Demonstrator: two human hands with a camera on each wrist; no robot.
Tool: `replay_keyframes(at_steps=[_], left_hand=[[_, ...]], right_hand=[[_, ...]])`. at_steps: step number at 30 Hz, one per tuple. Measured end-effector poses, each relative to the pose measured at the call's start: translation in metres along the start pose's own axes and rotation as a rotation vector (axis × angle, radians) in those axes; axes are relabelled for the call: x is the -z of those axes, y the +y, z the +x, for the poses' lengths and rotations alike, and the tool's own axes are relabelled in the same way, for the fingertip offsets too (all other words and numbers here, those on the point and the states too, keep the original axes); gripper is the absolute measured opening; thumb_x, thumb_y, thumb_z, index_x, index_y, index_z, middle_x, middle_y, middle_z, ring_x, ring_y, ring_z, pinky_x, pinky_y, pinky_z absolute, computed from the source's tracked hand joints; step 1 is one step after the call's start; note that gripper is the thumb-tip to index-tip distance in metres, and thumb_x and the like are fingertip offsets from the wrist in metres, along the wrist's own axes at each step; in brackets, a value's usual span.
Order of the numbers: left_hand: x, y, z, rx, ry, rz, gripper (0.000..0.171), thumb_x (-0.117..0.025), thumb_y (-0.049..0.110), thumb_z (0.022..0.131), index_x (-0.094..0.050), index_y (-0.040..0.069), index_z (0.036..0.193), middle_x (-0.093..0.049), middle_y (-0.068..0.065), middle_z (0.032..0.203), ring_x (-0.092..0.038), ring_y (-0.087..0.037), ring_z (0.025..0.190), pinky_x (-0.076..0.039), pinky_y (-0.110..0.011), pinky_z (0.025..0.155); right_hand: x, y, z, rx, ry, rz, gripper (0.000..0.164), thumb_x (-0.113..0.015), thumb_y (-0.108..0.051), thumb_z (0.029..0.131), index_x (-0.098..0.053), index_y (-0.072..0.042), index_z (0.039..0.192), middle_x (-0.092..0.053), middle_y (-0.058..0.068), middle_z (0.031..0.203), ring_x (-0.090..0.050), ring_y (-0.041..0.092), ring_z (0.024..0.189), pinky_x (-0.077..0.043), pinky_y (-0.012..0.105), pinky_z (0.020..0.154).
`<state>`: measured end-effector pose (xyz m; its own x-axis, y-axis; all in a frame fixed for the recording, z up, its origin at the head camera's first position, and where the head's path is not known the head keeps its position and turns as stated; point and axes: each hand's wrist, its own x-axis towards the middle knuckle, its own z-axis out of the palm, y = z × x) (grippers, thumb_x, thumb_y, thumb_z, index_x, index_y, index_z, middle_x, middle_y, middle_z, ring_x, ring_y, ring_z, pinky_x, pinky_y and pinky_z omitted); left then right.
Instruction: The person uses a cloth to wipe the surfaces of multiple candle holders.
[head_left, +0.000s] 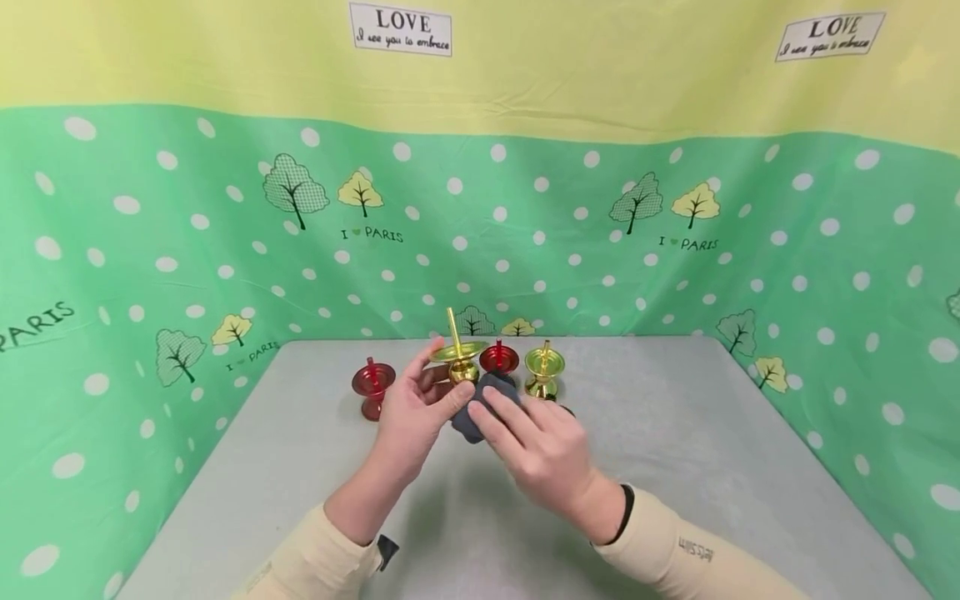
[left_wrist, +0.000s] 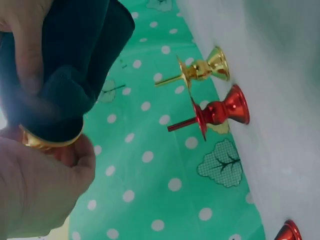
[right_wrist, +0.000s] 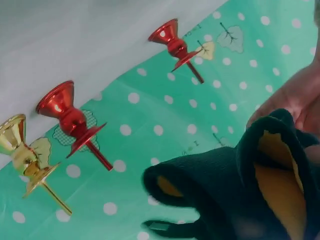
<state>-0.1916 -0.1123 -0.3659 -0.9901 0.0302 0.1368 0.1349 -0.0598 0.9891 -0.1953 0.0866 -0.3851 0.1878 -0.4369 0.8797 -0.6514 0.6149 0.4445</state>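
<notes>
apparently wiping: gripping raised gold candlestick (head_left: 462, 368) in curled left hand (head_left: 412, 410), left of standing gold candlestick (head_left: 543, 367). holding dark cloth (head_left: 468, 427) against it in bent right hand (head_left: 550, 457); probably calls for rotating next.

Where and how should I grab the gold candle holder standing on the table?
Probably by its rounded middle, coming from the right: the gold candle holder stands upright, its dish flaring out above and its base below, and a red holder stands close on its left.
</notes>
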Motion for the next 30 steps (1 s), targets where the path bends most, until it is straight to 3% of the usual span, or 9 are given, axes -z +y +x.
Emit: replay_keyframes(at_steps=[4, 6, 10, 13, 16, 18, 23, 26, 30], left_hand=[[0.005, 0.001, 0.0, -0.033, -0.038, -0.073, 0.068, -0.074, 0.002, 0.099, -0.046, 0.014, 0.16, -0.075, -0.008, 0.125, -0.073, -0.011, 0.107, -0.061, -0.021, 0.083], [0.01, 0.0, 0.0, -0.04, -0.096, -0.135, 0.065, -0.07, 0.001, 0.101, -0.044, 0.011, 0.16, -0.074, 0.0, 0.118, -0.072, -0.009, 0.105, -0.061, -0.023, 0.083], [0.016, -0.004, 0.002, -0.058, -0.164, -0.183, 0.062, -0.067, 0.003, 0.104, -0.042, 0.007, 0.16, -0.075, 0.01, 0.118, -0.071, -0.006, 0.11, -0.061, -0.026, 0.092], [0.016, -0.007, 0.002, -0.033, -0.142, -0.14, 0.062, -0.066, 0.005, 0.104, -0.043, 0.011, 0.161, -0.076, 0.011, 0.118, -0.071, -0.006, 0.109, -0.059, -0.024, 0.088], [0.014, -0.006, 0.0, -0.02, -0.127, -0.108, 0.065, -0.067, 0.006, 0.103, -0.042, 0.013, 0.163, -0.076, 0.007, 0.121, -0.071, -0.006, 0.109, -0.058, -0.022, 0.086], [0.012, -0.004, -0.002, -0.022, -0.119, -0.11, 0.066, -0.069, 0.006, 0.102, -0.041, 0.013, 0.162, -0.074, 0.0, 0.126, -0.071, -0.008, 0.112, -0.059, -0.022, 0.089], [0.006, -0.001, -0.001, -0.008, -0.028, -0.137, 0.064, -0.076, 0.002, 0.098, -0.047, 0.008, 0.155, -0.073, -0.004, 0.127, -0.072, -0.011, 0.113, -0.06, -0.022, 0.095], [0.007, -0.001, -0.001, -0.011, -0.013, -0.177, 0.058, -0.072, -0.002, 0.099, -0.048, 0.004, 0.151, -0.075, 0.001, 0.118, -0.072, -0.009, 0.11, -0.06, -0.021, 0.092], [0.013, -0.002, 0.0, -0.046, -0.094, -0.233, 0.054, -0.066, 0.001, 0.103, -0.044, 0.002, 0.152, -0.077, 0.009, 0.117, -0.071, -0.007, 0.115, -0.059, -0.022, 0.096]], right_hand=[[-0.003, 0.004, 0.0, 0.0, 0.005, 0.131, 0.019, -0.068, -0.018, 0.105, -0.082, -0.009, 0.116, -0.083, 0.011, 0.112, -0.072, 0.025, 0.076, -0.059, 0.032, 0.063], [-0.003, 0.01, -0.004, -0.065, -0.041, 0.251, 0.023, -0.071, -0.025, 0.105, -0.08, -0.009, 0.12, -0.082, 0.011, 0.116, -0.074, 0.023, 0.082, -0.06, 0.032, 0.068], [0.001, 0.014, -0.01, -0.252, -0.198, 0.433, 0.039, -0.086, -0.023, 0.092, -0.077, -0.01, 0.128, -0.08, 0.01, 0.123, -0.078, 0.023, 0.096, -0.063, 0.035, 0.079], [0.005, 0.006, -0.005, -0.203, -0.216, 0.37, 0.04, -0.087, -0.017, 0.09, -0.078, -0.011, 0.128, -0.08, 0.009, 0.126, -0.078, 0.025, 0.097, -0.064, 0.035, 0.081], [0.005, 0.001, 0.002, -0.061, -0.108, 0.224, 0.022, -0.073, -0.016, 0.103, -0.08, -0.01, 0.123, -0.081, 0.009, 0.123, -0.074, 0.025, 0.086, -0.062, 0.034, 0.073], [0.004, 0.001, 0.005, -0.007, -0.044, 0.161, 0.02, -0.065, -0.013, 0.107, -0.081, -0.009, 0.118, -0.081, 0.01, 0.12, -0.072, 0.026, 0.081, -0.061, 0.035, 0.071], [0.002, -0.002, 0.005, 0.029, -0.025, 0.109, 0.021, -0.064, -0.01, 0.106, -0.081, -0.009, 0.117, -0.081, 0.009, 0.12, -0.07, 0.025, 0.078, -0.061, 0.034, 0.068], [0.001, -0.001, 0.002, -0.011, -0.053, 0.173, 0.021, -0.067, -0.018, 0.106, -0.08, -0.009, 0.121, -0.081, 0.01, 0.12, -0.073, 0.024, 0.083, -0.061, 0.034, 0.07], [0.002, 0.005, -0.003, -0.21, -0.157, 0.407, 0.032, -0.081, -0.026, 0.098, -0.078, -0.01, 0.125, -0.081, 0.011, 0.121, -0.078, 0.024, 0.099, -0.063, 0.035, 0.082]])
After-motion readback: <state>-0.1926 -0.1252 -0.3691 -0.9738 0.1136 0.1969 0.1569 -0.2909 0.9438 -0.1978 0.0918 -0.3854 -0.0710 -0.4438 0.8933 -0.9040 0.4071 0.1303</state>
